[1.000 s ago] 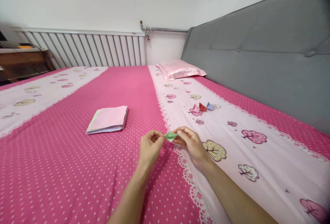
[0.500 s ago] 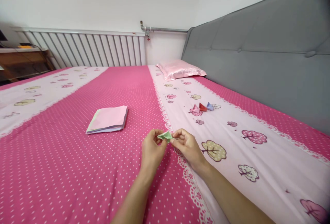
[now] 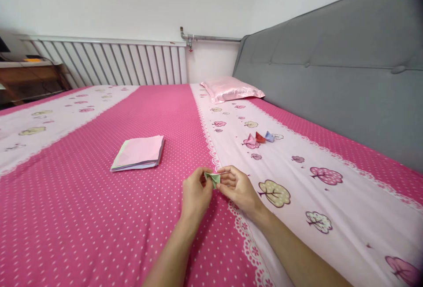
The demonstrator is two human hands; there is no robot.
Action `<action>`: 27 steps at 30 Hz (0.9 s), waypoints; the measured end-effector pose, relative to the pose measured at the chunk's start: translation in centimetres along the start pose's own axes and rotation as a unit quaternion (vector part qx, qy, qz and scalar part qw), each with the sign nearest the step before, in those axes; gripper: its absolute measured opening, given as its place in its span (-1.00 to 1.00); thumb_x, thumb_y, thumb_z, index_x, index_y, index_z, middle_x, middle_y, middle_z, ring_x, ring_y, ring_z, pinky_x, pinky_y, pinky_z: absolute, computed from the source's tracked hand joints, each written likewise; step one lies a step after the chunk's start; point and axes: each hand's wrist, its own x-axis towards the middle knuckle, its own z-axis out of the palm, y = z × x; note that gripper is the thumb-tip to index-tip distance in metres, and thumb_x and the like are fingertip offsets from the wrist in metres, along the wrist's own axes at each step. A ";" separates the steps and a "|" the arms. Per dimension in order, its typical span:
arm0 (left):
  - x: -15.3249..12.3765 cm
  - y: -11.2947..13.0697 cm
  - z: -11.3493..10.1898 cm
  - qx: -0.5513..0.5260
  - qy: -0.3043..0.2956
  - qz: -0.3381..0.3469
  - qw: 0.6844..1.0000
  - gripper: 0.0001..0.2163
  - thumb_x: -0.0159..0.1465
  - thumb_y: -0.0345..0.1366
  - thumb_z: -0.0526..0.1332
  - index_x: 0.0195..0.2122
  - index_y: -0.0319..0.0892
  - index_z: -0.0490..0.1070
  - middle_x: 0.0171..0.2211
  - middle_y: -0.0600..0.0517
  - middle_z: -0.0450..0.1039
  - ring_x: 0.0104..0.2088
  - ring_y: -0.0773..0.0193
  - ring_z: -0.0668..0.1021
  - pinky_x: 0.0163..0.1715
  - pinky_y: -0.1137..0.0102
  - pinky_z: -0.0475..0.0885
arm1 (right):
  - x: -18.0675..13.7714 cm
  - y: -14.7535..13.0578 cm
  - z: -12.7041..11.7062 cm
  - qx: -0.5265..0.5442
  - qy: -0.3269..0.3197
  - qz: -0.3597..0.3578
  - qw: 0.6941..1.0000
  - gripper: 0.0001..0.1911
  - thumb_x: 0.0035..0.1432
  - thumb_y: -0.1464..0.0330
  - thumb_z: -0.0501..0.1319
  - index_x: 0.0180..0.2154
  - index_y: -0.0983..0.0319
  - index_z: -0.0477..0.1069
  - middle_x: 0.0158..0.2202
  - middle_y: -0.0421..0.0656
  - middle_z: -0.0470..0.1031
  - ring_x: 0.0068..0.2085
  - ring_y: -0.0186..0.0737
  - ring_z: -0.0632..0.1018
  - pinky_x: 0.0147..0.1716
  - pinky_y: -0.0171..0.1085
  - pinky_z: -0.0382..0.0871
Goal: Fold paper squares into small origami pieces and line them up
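A small light green piece of folded paper point(image 3: 213, 178) with pointed corners is held up just above the bed. My left hand point(image 3: 198, 190) pinches its left side between thumb and fingers. At its right side is my right hand point(image 3: 239, 190), the thumb against the lower edge and the fingers curled close behind the right corner. Beyond the right hand, small folded paper pieces lie on the sheet: a pink one point(image 3: 251, 139), a red one point(image 3: 260, 137) and a blue one point(image 3: 269, 136). To the left rests a stack of coloured paper sheets point(image 3: 140, 151), pink on top.
The bed is covered by a pink dotted sheet point(image 3: 82, 207) with tree-printed bands. A pink satin pillow point(image 3: 231, 89) lies at the far end. Along the right stands a grey padded headboard point(image 3: 330, 58). A white radiator point(image 3: 115, 62) runs along the back wall.
The green paper has turned in my fingers, and its folded point now faces more downward. My right hand's fingers have loosened and spread a little.
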 end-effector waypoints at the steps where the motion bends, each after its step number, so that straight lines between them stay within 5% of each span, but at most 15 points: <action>1: 0.0 0.0 0.0 0.002 0.000 -0.001 1.000 -0.85 0.03 -0.44 0.07 -0.40 -0.19 0.40 -0.52 0.05 0.46 -0.52 0.33 0.48 -0.50 0.48 0.32 | 0.0 0.0 0.0 -0.001 -0.002 0.001 1.000 -0.71 -0.12 0.39 0.26 -0.26 0.23 0.32 -0.37 -0.16 0.46 -0.34 -0.26 0.51 -0.31 -0.26 0.37; 9: 0.2 -0.1 -0.3 0.009 0.012 -0.012 1.000 -0.84 0.06 -0.38 0.07 -0.41 -0.19 0.43 -0.53 0.05 0.45 -0.55 0.32 0.44 -0.53 0.48 0.27 | -0.1 0.2 0.0 0.071 -0.034 0.042 0.996 -0.68 -0.06 0.36 0.22 -0.19 0.24 0.33 -0.38 -0.17 0.48 -0.41 -0.31 0.51 -0.41 -0.31 0.35; 17: -0.3 0.7 -0.1 0.054 -0.039 0.021 0.998 -0.78 0.15 -0.32 0.03 -0.31 -0.16 0.46 -0.47 0.02 0.48 -0.50 0.29 0.47 -0.49 0.46 0.30 | 0.2 0.7 -0.2 -0.072 0.019 -0.032 0.997 -0.79 0.01 0.32 0.17 -0.27 0.25 0.39 -0.44 -0.16 0.48 -0.43 -0.29 0.49 -0.44 -0.31 0.34; 27: 0.1 0.3 0.1 -0.048 -0.026 -0.086 0.995 -0.86 0.02 -0.38 0.11 -0.42 -0.27 0.42 -0.51 -0.03 0.49 -0.51 0.26 0.51 -0.51 0.44 0.37 | -0.6 -0.3 0.2 -0.207 0.041 -0.108 0.972 -0.81 0.06 0.39 0.12 -0.25 0.14 0.41 -0.39 -0.18 0.52 -0.38 -0.23 0.53 -0.36 -0.25 0.41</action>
